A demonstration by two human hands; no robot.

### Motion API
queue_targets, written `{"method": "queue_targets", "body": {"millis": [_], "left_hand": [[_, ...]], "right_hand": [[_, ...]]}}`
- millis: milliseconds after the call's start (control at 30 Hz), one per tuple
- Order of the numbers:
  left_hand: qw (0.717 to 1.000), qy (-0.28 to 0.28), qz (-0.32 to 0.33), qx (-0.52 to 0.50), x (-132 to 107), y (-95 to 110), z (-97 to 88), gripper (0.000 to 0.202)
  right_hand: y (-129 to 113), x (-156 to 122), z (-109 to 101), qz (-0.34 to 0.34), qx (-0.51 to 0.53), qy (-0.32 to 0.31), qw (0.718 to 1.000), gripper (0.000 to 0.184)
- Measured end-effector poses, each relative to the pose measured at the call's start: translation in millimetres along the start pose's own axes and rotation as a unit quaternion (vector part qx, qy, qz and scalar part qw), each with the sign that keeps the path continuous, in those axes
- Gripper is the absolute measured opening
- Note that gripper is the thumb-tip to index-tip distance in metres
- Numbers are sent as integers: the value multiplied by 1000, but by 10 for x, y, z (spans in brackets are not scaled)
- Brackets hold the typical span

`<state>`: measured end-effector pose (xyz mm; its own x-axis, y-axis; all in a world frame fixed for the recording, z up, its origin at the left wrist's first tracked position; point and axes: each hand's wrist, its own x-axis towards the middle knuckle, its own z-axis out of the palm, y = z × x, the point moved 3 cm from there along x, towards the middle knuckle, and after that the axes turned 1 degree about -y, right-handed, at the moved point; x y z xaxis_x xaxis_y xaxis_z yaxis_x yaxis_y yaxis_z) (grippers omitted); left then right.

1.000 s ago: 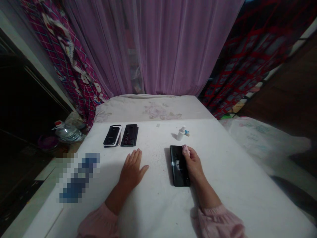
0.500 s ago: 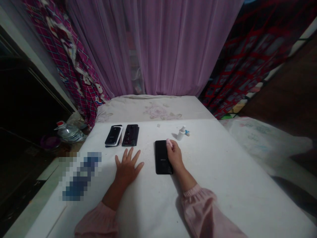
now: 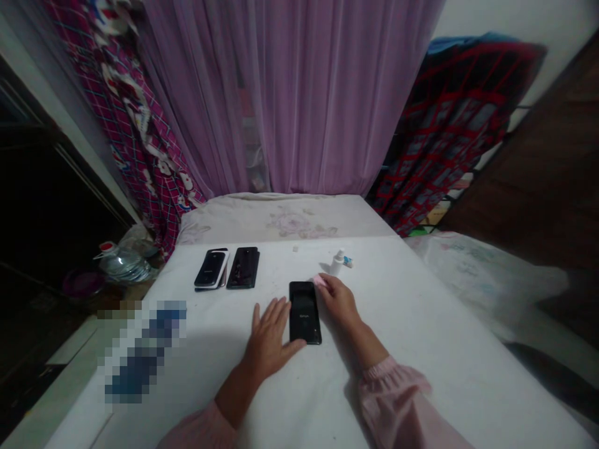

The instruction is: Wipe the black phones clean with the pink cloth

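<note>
A black smartphone (image 3: pixel 305 315) lies flat on the white-covered table, its long side pointing away from me. My left hand (image 3: pixel 270 333) is open at its left edge, fingers stretched out and the thumb by the near left corner. At the phone's upper right side is my right hand (image 3: pixel 340 300), closed on a small pink cloth (image 3: pixel 321 282). Beyond that hand stands a white spray bottle (image 3: pixel 337 262), with a small blue-and-white item (image 3: pixel 347 262) lying beside it.
Two stacks of phones lie at the back left: one topped by a dark phone in a white frame (image 3: pixel 211 269), the other by a glossy black phone (image 3: pixel 243 268). A blurred blue patch (image 3: pixel 145 352) covers the left edge. Purple curtains (image 3: pixel 309 93) hang behind the table.
My left hand has moved right to the phone's edge. My right hand, with the pink cloth, has come off the phone to its right side. The view has tilted slightly.
</note>
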<state>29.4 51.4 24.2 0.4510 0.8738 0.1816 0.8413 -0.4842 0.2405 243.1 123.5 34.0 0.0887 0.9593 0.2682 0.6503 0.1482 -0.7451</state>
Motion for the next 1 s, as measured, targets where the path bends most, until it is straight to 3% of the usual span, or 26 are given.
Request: {"method": "queue_targets", "body": {"millis": [67, 167, 300, 433, 633, 867, 1000], "left_hand": [[999, -23, 21, -11, 66, 151, 12, 84], [997, -46, 52, -16, 126, 278, 25, 79], [997, -50, 61, -13, 135, 295, 28, 66], [998, -32, 60, -10, 130, 309, -1, 65], [998, -1, 68, -15, 126, 318, 1, 64], [997, 1, 80, -4, 106, 290, 48, 62], [997, 25, 78, -2, 92, 306, 60, 58]], "right_hand": [[-13, 50, 66, -36, -36, -8, 999, 33], [-72, 109, 151, -84, -104, -42, 990, 33], [-164, 82, 205, -157, -142, -78, 974, 26], [-145, -58, 174, -186, -115, -64, 974, 23], [-36, -228, 120, -187, -68, -60, 978, 25], [-25, 157, 270, -132, -99, -49, 985, 24], [-11, 99, 255, -113, -86, -26, 990, 25]]}}
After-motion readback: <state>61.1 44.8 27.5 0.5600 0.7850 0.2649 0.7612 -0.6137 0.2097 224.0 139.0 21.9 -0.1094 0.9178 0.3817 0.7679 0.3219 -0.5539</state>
